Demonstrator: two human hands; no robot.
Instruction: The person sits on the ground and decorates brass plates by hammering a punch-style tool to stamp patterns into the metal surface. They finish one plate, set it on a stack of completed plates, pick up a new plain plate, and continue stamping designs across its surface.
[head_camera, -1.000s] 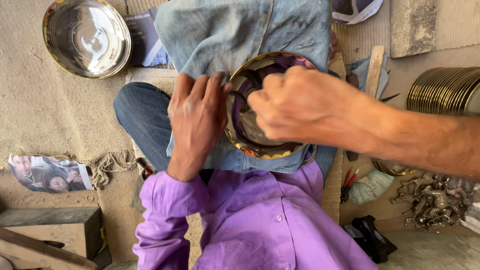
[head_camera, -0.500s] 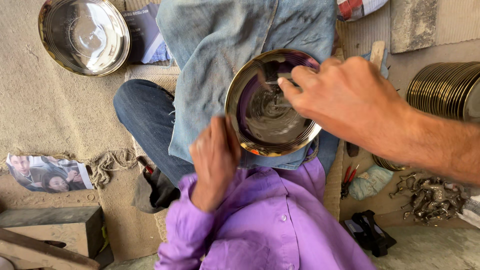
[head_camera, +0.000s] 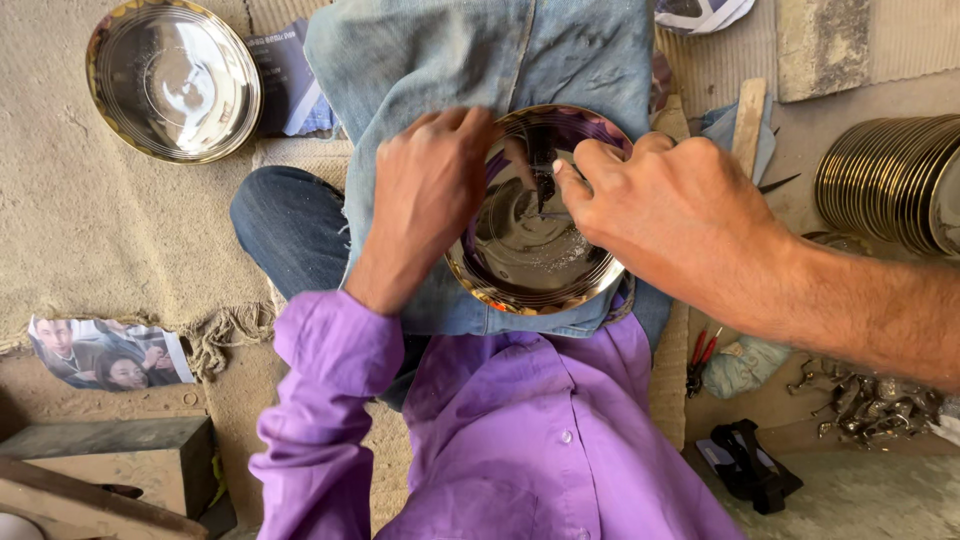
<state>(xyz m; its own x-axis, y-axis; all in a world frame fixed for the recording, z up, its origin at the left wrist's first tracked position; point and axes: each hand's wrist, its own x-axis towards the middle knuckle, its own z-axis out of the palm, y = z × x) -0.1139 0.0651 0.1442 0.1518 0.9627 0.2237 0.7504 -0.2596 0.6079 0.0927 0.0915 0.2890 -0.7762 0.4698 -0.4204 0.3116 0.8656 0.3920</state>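
My purple sleeve (head_camera: 320, 400) runs up from the bottom of the view to my left hand (head_camera: 425, 195), which lies over the left rim of the shiny steel plate (head_camera: 530, 255) on my lap. Its fingers (head_camera: 465, 125) are close together and curled over the plate's upper left edge, touching the metal and steadying it against the blue denim cloth (head_camera: 450, 60) spread over my knee.

My right hand (head_camera: 680, 215) comes in from the right, bare forearm across the view. Its fingers (head_camera: 580, 175) are pinched together on a small dark tool (head_camera: 543, 185) whose tip stands inside the plate, near the upper middle; I think it touches the surface, but the reflections make that hard to tell. Fine pale specks lie in the plate's hollow below the tool.

Beyond my right wrist, a stack of plates (head_camera: 890, 180) stands on edge on the floor. At the far left, well apart from my hands, a second steel plate (head_camera: 170, 80) lies flat on the mat (head_camera: 90, 230).
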